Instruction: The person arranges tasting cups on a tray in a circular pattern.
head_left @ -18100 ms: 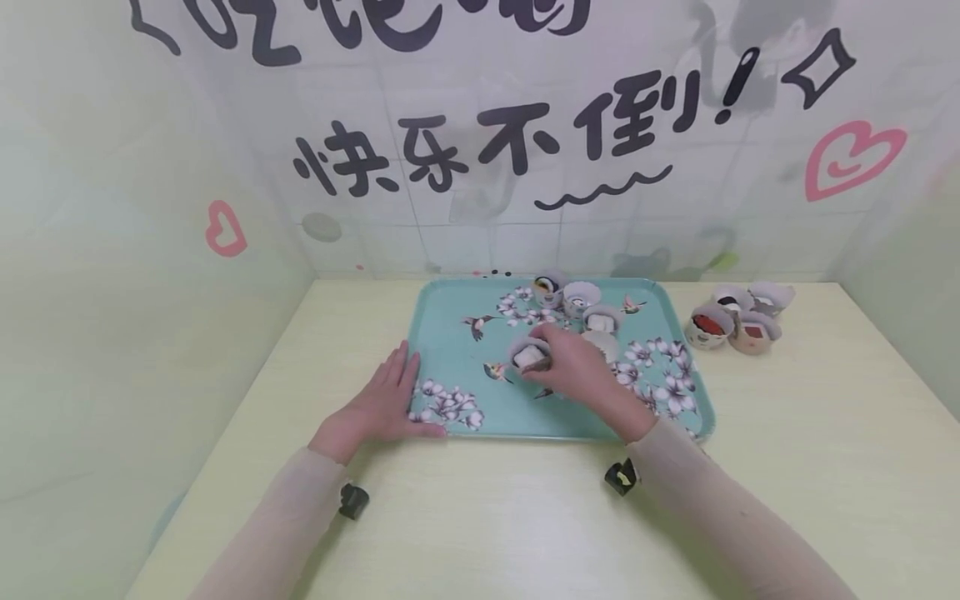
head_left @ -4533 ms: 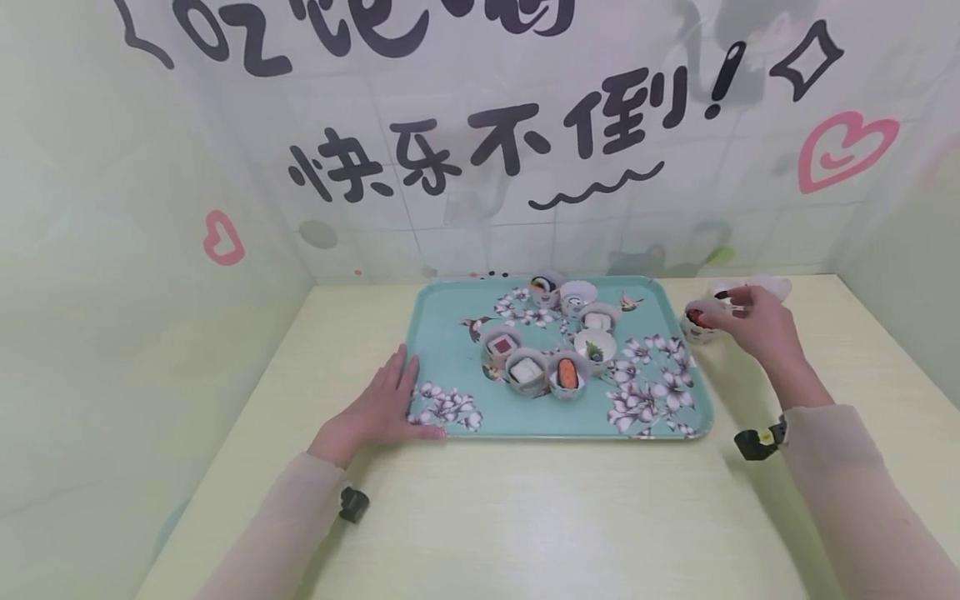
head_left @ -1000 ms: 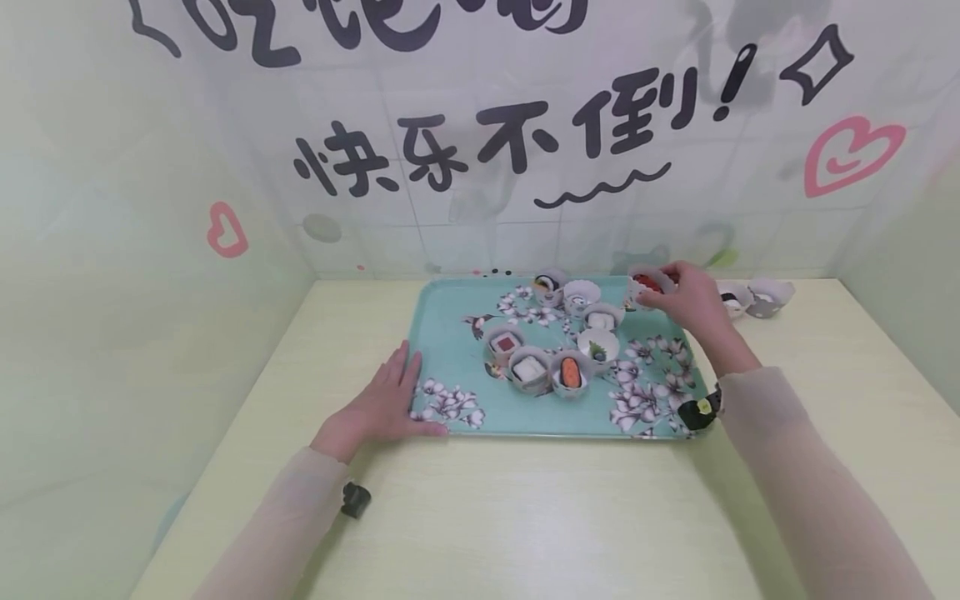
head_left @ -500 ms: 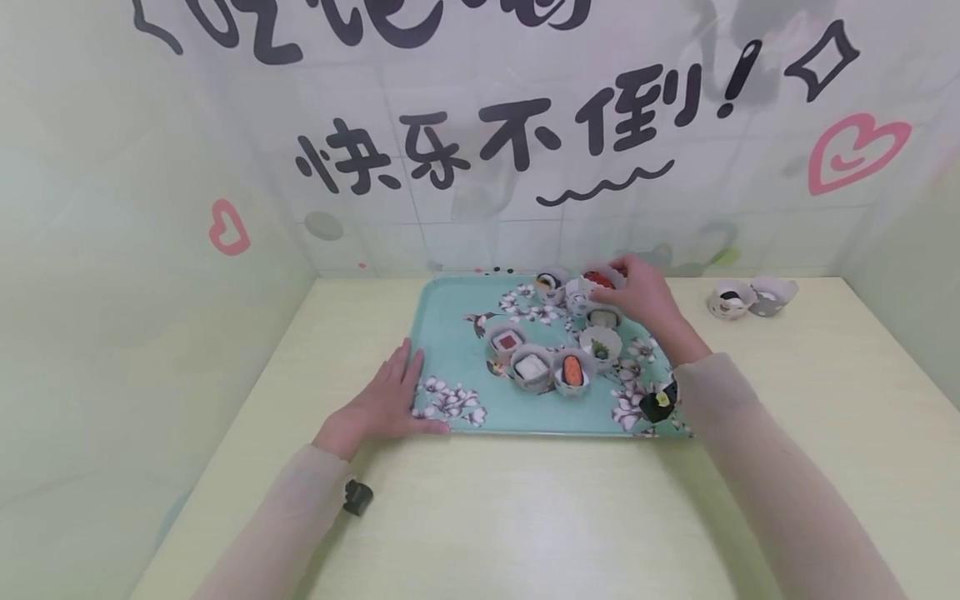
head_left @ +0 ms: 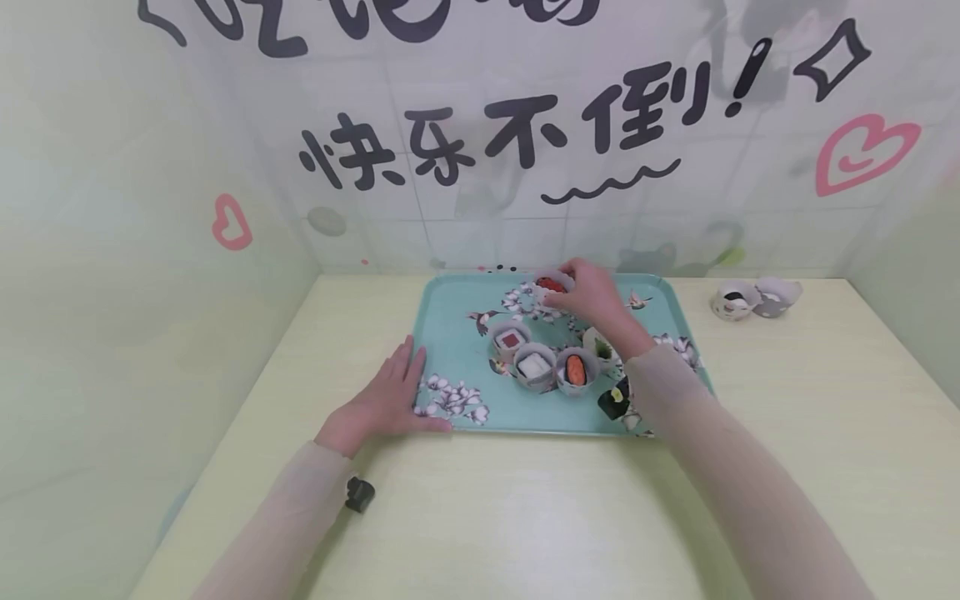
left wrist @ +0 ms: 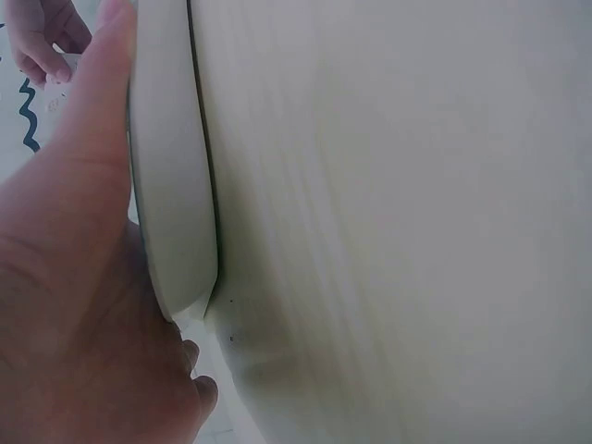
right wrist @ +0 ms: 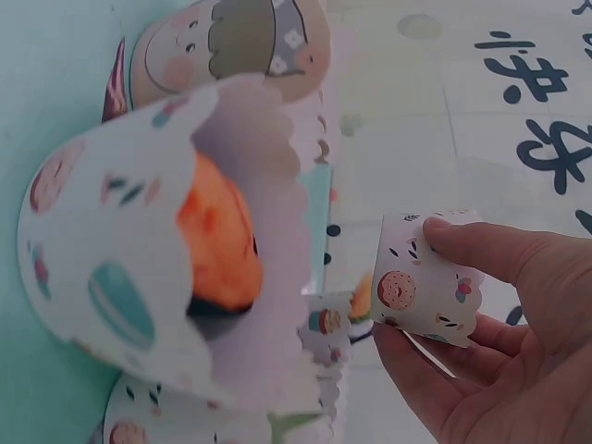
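My right hand [head_left: 600, 302] pinches a patterned paper baking cup with red-topped sushi [head_left: 551, 285] over the back of the blue floral tray [head_left: 450, 312]. In the right wrist view thumb and fingers grip the side of that paper cup [right wrist: 398, 277], which is raised above other cups. My left hand [head_left: 381, 402] rests at the tray's front left corner, fingers straight along its side; in the left wrist view the thumb [left wrist: 88, 139] lies along the rim. Other cups hold a red-squared white piece [head_left: 510, 340], a white block [head_left: 534, 367], orange-topped sushi [head_left: 575, 369] and a green-topped piece [head_left: 602, 350].
Two more paper cups, one with a black-and-white piece [head_left: 733, 302] and one grey dotted [head_left: 777, 298], stand on the table right of the tray. Cups at the tray's back are hidden behind my right hand. A printed wall covering [head_left: 480, 208] rises behind the table.
From the table at right, my right hand has carried the red-topped cup leftward over the tray's back. Fewer cups stand at right than 18 seconds ago. My left hand stays at the corner.
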### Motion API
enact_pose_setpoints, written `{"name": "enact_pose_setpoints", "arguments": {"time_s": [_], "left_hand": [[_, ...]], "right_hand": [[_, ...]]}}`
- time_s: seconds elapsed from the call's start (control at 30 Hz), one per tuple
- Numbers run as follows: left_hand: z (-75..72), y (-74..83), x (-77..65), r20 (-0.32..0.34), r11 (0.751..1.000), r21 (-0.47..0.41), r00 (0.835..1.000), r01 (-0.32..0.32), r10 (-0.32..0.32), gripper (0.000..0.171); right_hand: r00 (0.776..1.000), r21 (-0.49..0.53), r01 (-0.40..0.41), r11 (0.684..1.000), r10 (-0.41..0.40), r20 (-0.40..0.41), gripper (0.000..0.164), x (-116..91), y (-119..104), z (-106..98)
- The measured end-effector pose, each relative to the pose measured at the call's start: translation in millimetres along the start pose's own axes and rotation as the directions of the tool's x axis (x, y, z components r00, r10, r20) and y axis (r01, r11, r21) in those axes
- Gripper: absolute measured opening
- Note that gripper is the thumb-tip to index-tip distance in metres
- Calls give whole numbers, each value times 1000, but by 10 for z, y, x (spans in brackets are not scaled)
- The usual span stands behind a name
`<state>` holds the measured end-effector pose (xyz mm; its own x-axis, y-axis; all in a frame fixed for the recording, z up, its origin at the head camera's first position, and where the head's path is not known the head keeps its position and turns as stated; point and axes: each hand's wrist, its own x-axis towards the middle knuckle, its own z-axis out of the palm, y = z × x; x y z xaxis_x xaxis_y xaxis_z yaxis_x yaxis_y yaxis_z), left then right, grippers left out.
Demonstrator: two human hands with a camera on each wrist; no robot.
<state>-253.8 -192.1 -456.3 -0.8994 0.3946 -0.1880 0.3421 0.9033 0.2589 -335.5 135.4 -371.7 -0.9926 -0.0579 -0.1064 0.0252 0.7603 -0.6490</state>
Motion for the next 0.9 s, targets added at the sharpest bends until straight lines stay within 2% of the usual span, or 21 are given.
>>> {"name": "enact_pose_setpoints", "arguments": {"time_s": [0.1, 0.33, 0.57, 0.9], "left_hand": [[-17, 14, -7, -5, 1000, 3, 1000, -4, 4, 134], [-22, 15, -7, 2, 1000, 2, 1000, 2, -2, 133], [-16, 10, 2, -1, 1000, 7, 1000, -2, 2, 134], [-18, 17, -1, 3, 1000, 16, 1000, 1, -1, 134]], "right_hand": [[1000, 23, 4, 1000, -5, 19, 62, 17, -64, 59], [999, -2, 19, 1000, -19, 45, 61, 149, -147, 243], [995, 35, -5, 999, 1, 102, 59, 247, -198, 397], [978, -62, 55, 997, -41, 206, 52, 229, -199, 470]]}}
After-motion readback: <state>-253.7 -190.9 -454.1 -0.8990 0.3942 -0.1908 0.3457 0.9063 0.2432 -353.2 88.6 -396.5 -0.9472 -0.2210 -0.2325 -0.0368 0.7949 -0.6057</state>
